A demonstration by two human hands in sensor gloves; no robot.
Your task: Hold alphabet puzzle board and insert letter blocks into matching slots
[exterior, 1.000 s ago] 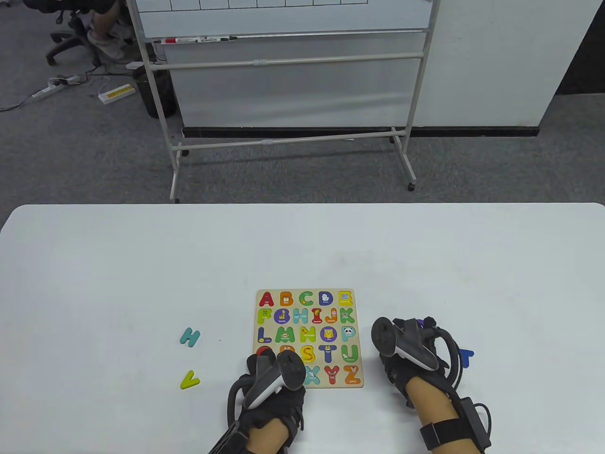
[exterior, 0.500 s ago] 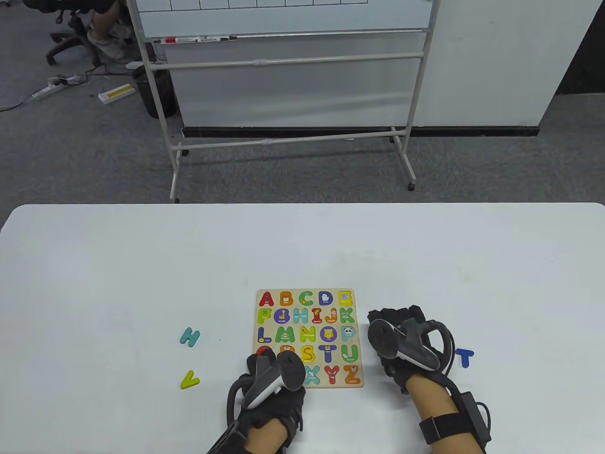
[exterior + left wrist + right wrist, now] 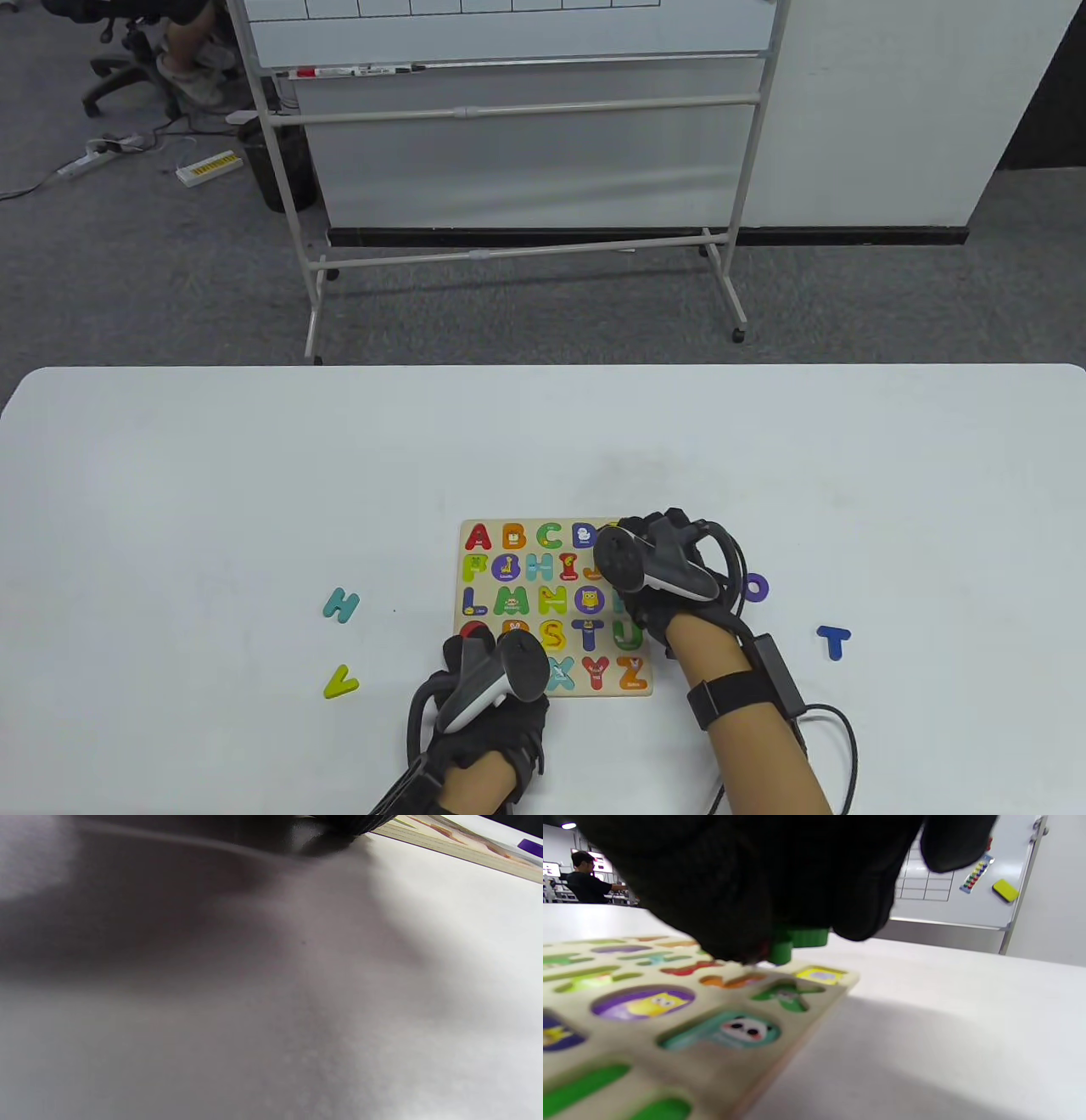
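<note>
The wooden alphabet puzzle board (image 3: pixel 561 523) lies on the white table near its front edge. My left hand (image 3: pixel 485 643) holds the board's near-left corner; its fingers are hidden under the tracker. In the left wrist view only a gloved fingertip (image 3: pixel 348 821) and the board's edge (image 3: pixel 466 851) show. My right hand (image 3: pixel 649 543) hovers over the board's right upper part. In the right wrist view its fingers (image 3: pixel 755 899) pinch a green letter block (image 3: pixel 799 938) just above the board (image 3: pixel 712 1069), over the green K slot (image 3: pixel 787 995).
Loose letters lie on the table (image 3: pixel 254 475): a teal H (image 3: pixel 341 604) and a yellow-green V (image 3: pixel 340 682) left of the board, a purple O (image 3: pixel 755 586) and a blue T (image 3: pixel 834 641) to its right. A whiteboard stand (image 3: pixel 509 170) stands beyond the table.
My right hand has moved left from beside the board to above its right upper part, uncovering the purple O. The left hand and board have not moved.
</note>
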